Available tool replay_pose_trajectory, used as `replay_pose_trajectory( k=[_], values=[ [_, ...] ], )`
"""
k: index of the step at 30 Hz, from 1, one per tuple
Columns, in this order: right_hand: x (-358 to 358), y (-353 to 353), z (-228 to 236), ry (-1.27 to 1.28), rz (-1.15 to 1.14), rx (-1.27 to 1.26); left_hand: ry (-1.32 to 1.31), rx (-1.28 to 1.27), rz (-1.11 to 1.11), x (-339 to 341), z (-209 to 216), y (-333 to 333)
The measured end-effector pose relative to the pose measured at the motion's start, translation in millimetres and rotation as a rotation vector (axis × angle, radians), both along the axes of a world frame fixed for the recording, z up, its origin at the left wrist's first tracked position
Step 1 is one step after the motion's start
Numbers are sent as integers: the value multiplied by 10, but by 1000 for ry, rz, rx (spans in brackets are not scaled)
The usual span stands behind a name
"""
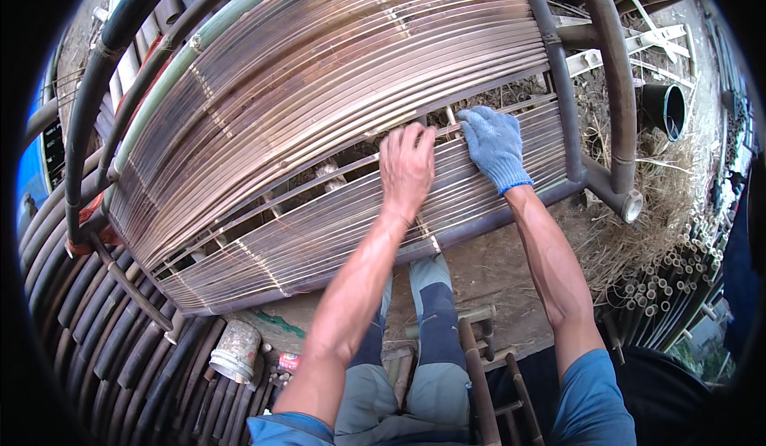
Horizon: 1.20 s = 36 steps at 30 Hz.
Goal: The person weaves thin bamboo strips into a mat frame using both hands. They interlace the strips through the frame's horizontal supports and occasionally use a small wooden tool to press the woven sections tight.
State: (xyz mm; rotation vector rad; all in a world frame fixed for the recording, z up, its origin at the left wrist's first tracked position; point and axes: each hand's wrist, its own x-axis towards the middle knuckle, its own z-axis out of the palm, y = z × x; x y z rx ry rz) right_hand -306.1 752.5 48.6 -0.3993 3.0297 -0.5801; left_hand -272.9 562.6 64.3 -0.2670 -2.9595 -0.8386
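Note:
A large bamboo frame, like a bench or bed, lies before me with a surface of many thin bamboo slats (pixel 335 87). A long gap runs across it, and in the gap lies a loose-looking bamboo strip (pixel 351 167). My left hand (pixel 407 167), bare, has its fingers curled over this strip near the middle of the gap. To its right, my right hand (pixel 492 147), in a blue knitted glove, is closed with its fingertips on the same strip. The undersides of both hands' fingers are hidden. Pale cross ties (pixel 259 264) bind the nearer slats.
Dark bamboo poles (pixel 88 318) are stacked at the left. A dirty white bucket (pixel 236 350) stands below the frame, near my legs. Rightward are a black bucket (pixel 664 111), dry straw-like shavings (pixel 654 207) and bundled bamboo tubes (pixel 666 278). A small bamboo stool (pixel 479 350) stands beside my leg.

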Motion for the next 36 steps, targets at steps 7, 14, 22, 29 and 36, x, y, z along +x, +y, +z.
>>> replay_pose_trajectory(
  k=[7, 14, 22, 29, 36],
  values=[
    [-8, -13, -29, -33, -20, 4, 72, -38, -273, -151, -290, -176],
    [-3, -7, -47, -6, -17, -5, 71, 110, -101, -86, -287, -84],
    [-48, -35, 2, -29, 0, 2, -562, 813, 341, -133, -133, -411],
    [-20, 15, -3, -15, 7, -11, -1726, 811, 180, 1528, 549, -1342],
    [88, 212, 293, -26, -223, -236, -274, -46, 122, 1068, 458, -1928]
  ],
)
